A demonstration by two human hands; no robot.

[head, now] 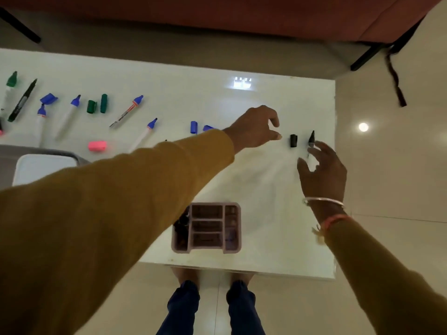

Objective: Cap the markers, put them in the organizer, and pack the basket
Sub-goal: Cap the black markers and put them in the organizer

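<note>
**While Both Hands Close In, a Black Cap Lies Beside Its Marker**

As the person stands at the white table [266,201], the left hand [254,126] reaches across, thumb and forefinger parted and holding nothing, just short of the black cap [294,140] near the far right edge. The right hand [321,170] hovers with fingers spread over the barrel of the uncapped black marker [312,137], which lies just beside the cap. Whether a fingertip touches it cannot be told. Done well, this step likely means pinching the cap by its closed end, gripping the barrel low, lining both up on 1 axis and pressing until seated. The pink organizer [205,250] sits at the near edge. A blue-tipped marker [147,131] and a pink cap [97,145] lie well to the left.
</note>
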